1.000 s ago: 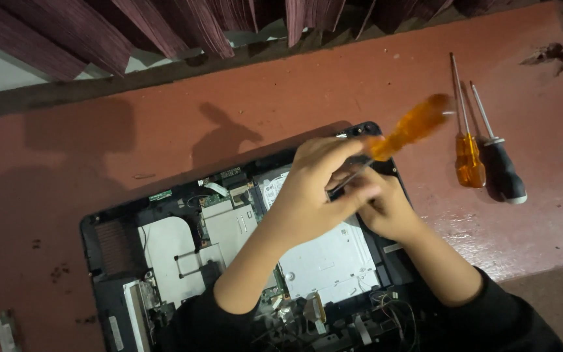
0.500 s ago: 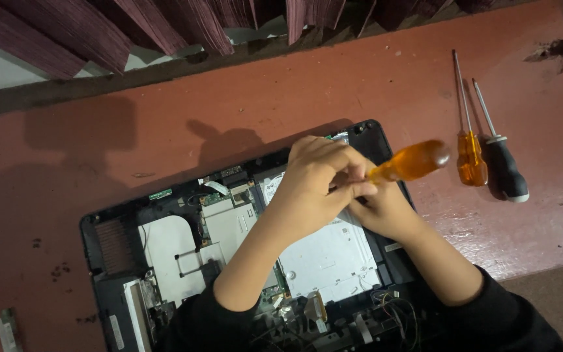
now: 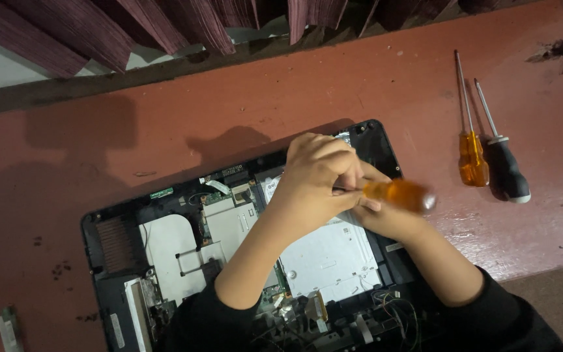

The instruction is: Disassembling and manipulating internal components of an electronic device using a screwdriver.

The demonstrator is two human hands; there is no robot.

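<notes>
An opened black laptop chassis (image 3: 109, 228) lies on a red-brown surface, its silver drive plate (image 3: 330, 261) and circuit boards exposed. Both my hands meet over its far right corner. My left hand (image 3: 314, 179) is curled around the metal shaft of an orange-handled screwdriver (image 3: 400, 194). My right hand (image 3: 386, 218) sits just under the blurred handle and grips it. The handle points right and slightly down. The screwdriver's tip is hidden beneath my left hand.
Two spare screwdrivers lie to the right of the laptop: an orange-handled one (image 3: 472, 156) and a black-handled one (image 3: 508, 171). Dark red pleated fabric (image 3: 164, 26) hangs along the far edge. A small pale part (image 3: 6, 329) lies at the bottom left.
The orange handle has swung from pointing up-right to pointing right and slightly down. Both hands have stayed over the laptop's far right corner.
</notes>
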